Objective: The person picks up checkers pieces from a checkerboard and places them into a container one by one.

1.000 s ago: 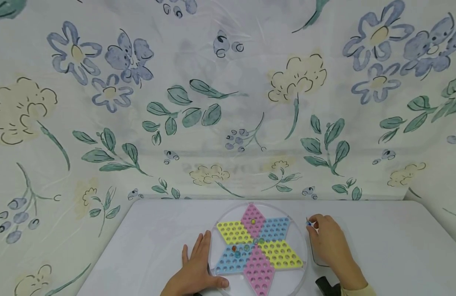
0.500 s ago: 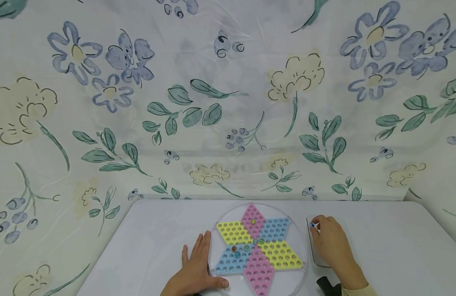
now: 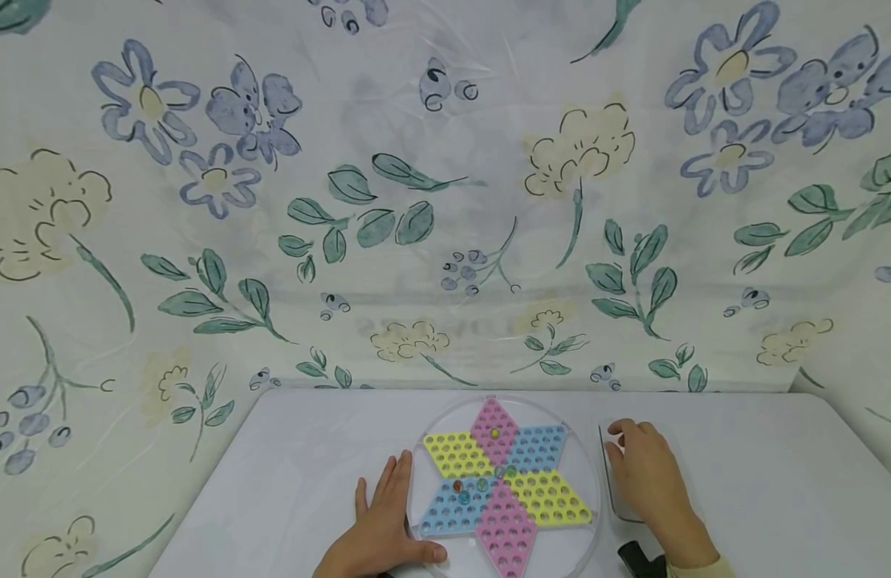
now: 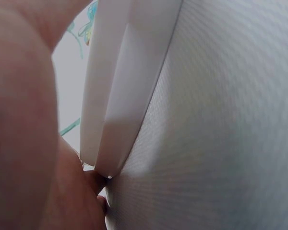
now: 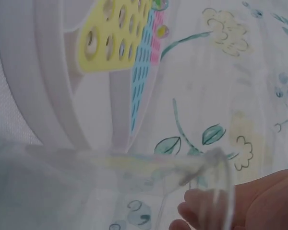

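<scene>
A round white board (image 3: 554,554) with a star of pink, yellow and blue holed points lies on the table; it looks like a Chinese checkers board. My left hand (image 3: 380,518) rests along its left edge, fingers straight, thumb at the front rim. Several glass marbles sit in its holes, among them a yellow marble (image 3: 494,433) in the far pink point and a red marble (image 3: 457,486) in the left blue one. My right hand (image 3: 648,474) is over a clear box (image 3: 622,506), fingers loosely bent, no marble visible between them. The box partly covers the fingertips (image 5: 194,203) in the right wrist view.
The white table (image 3: 286,474) ends at a floral cloth backdrop (image 3: 445,201). Right of the board stands the clear box. A black device (image 3: 636,558) sits by my right wrist.
The small blue-and-white marble that my right fingertips pinched earlier no longer shows, and the fingers have parted. My right hand shifted slightly right, over the box. The left hand stays put.
</scene>
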Action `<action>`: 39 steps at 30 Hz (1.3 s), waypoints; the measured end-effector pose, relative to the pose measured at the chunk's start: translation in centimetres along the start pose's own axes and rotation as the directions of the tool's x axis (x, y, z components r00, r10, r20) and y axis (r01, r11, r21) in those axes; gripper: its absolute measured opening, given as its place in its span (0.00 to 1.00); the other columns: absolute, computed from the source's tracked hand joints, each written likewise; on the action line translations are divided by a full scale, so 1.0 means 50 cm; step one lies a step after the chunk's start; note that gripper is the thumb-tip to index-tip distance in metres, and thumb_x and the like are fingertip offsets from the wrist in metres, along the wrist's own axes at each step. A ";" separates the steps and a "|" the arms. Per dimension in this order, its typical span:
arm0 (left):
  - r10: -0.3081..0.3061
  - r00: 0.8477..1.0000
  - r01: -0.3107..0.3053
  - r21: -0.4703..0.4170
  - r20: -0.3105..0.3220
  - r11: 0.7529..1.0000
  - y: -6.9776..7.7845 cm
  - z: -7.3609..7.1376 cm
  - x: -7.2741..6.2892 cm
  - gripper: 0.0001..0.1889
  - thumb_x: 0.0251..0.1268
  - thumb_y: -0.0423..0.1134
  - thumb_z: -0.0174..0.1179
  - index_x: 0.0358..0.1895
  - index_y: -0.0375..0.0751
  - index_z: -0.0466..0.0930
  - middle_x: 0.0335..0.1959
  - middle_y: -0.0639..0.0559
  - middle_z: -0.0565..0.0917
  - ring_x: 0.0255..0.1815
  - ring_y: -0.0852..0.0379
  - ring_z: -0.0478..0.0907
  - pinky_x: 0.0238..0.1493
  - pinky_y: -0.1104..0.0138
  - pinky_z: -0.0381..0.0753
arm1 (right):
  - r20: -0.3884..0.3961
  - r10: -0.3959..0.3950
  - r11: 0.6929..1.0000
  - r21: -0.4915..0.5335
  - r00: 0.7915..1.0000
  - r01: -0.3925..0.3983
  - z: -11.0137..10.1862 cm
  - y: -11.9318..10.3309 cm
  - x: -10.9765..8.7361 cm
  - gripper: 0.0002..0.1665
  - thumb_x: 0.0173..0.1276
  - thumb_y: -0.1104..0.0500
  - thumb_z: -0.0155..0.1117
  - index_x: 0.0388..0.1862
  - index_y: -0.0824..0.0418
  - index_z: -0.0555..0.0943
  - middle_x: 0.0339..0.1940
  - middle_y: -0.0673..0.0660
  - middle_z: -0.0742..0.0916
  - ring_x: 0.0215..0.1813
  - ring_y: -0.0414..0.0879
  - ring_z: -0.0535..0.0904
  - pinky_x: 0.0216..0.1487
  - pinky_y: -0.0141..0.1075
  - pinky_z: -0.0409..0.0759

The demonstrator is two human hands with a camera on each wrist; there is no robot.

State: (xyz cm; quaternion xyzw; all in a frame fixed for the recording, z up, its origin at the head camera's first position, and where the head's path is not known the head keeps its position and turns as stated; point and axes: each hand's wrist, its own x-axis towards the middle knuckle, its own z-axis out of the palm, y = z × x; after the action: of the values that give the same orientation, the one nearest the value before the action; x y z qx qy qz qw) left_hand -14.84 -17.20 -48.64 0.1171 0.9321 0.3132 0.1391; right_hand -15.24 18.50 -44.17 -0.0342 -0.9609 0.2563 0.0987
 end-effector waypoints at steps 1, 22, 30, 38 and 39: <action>-0.001 1.000 0.001 0.001 0.000 1.000 0.000 0.000 0.000 0.76 0.36 0.67 0.78 0.79 0.27 0.39 0.81 0.31 0.45 0.81 0.33 0.35 0.68 0.31 0.21 | 0.000 -0.003 1.000 -0.002 1.000 0.003 0.001 -0.002 0.000 0.14 0.68 0.65 0.66 0.49 0.73 0.81 0.36 0.63 0.83 0.39 0.57 0.80 0.41 0.51 0.82; 0.000 1.000 0.000 0.011 0.001 1.000 0.001 0.002 0.003 0.76 0.37 0.68 0.77 0.79 0.27 0.37 0.81 0.31 0.44 0.81 0.34 0.35 0.68 0.31 0.21 | 0.046 -0.040 0.999 0.019 0.998 0.039 0.019 -0.039 -0.003 0.13 0.67 0.64 0.69 0.48 0.69 0.82 0.37 0.61 0.83 0.40 0.54 0.80 0.43 0.53 0.81; -0.033 0.999 0.033 0.054 -0.002 0.998 0.007 0.000 0.005 0.77 0.35 0.70 0.77 0.80 0.28 0.39 0.81 0.32 0.46 0.81 0.34 0.37 0.69 0.30 0.24 | 0.036 -0.082 0.996 0.038 0.996 0.081 0.021 -0.049 -0.006 0.11 0.68 0.63 0.69 0.46 0.67 0.82 0.38 0.60 0.83 0.41 0.54 0.80 0.42 0.49 0.82; -0.030 1.000 0.030 0.036 -0.003 0.999 0.008 0.000 0.000 0.76 0.35 0.70 0.77 0.80 0.28 0.39 0.81 0.32 0.46 0.81 0.33 0.37 0.69 0.31 0.23 | 0.082 -0.080 0.994 0.074 0.993 0.074 0.028 -0.072 -0.011 0.11 0.68 0.63 0.68 0.47 0.67 0.82 0.40 0.60 0.82 0.41 0.53 0.80 0.42 0.47 0.83; -0.028 1.000 0.028 0.032 -0.005 0.999 0.007 0.000 -0.002 0.76 0.35 0.70 0.77 0.80 0.28 0.39 0.81 0.32 0.46 0.81 0.34 0.37 0.69 0.31 0.23 | 0.089 -0.083 0.994 0.080 0.993 0.076 0.031 -0.076 -0.012 0.11 0.68 0.64 0.68 0.47 0.66 0.82 0.40 0.59 0.82 0.41 0.52 0.80 0.42 0.46 0.83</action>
State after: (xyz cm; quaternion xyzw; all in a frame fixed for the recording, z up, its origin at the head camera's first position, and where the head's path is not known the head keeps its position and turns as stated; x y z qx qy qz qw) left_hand -14.71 -16.97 -48.41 0.1054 0.9389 0.2965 0.1397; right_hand -15.04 14.38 -43.68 0.0201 -0.9545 0.2901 0.0655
